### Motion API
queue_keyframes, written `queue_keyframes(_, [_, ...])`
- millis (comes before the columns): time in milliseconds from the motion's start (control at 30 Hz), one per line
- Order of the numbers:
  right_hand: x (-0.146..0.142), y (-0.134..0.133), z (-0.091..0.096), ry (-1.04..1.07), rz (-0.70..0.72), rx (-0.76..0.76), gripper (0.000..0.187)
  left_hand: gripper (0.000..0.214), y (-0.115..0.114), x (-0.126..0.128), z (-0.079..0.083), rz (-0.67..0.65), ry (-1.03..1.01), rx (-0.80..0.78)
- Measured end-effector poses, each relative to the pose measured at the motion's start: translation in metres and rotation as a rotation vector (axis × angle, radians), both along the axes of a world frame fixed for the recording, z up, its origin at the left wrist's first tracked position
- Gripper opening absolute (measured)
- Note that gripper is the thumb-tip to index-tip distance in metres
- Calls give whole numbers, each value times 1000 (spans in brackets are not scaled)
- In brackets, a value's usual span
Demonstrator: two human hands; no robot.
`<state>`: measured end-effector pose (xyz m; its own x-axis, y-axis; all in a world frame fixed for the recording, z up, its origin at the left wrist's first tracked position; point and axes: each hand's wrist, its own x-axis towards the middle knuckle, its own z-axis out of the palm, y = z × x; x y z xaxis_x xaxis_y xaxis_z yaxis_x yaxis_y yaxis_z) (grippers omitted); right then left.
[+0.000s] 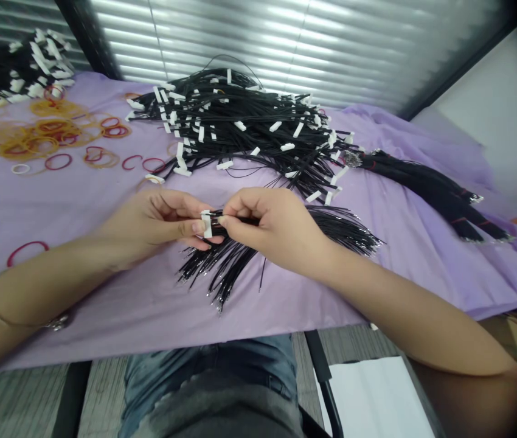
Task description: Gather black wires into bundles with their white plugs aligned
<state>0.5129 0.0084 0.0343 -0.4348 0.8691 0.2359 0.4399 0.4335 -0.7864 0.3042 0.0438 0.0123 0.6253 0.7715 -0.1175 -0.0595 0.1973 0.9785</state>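
Between thumb and fingers, my left hand (167,222) holds a small white plastic connector (207,224) upright over the table. My right hand (272,228) is closed in a pinch at the connector's right side, on a thin black wire whose end meets the housing. Beneath both hands lies a loose bunch of black wires (345,230) with shiny metal terminals at their ends, fanned out toward the front and right. My right palm hides part of that bunch.
Behind my hands is a large heap of black cables (249,121) with white connectors. Rubber bands (53,131) lie scattered at the left, near another cable pile (34,67). Tied wire bundles (427,188) rest at the right on the purple cloth (126,310). Window blinds (240,36) stand behind.
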Motion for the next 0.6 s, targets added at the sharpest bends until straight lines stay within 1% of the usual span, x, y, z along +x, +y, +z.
queue_keyframes(133, [-1, 0, -1, 17, -8, -9, 17, 23, -3, 4, 0, 81, -35, 59])
queue_keyframes(300, [-4, 1, -5, 13, -36, 2, 17, 25, -6, 6, -1, 161, -51, 84])
queue_keyframes(467, [-6, 0, -10, 44, -58, 11, 18, 23, -10, 6, -2, 198, -59, 121])
queue_keyframes(600, [-8, -1, -13, 87, -64, 51, 16, 21, -11, 6, -4, 206, -58, 141])
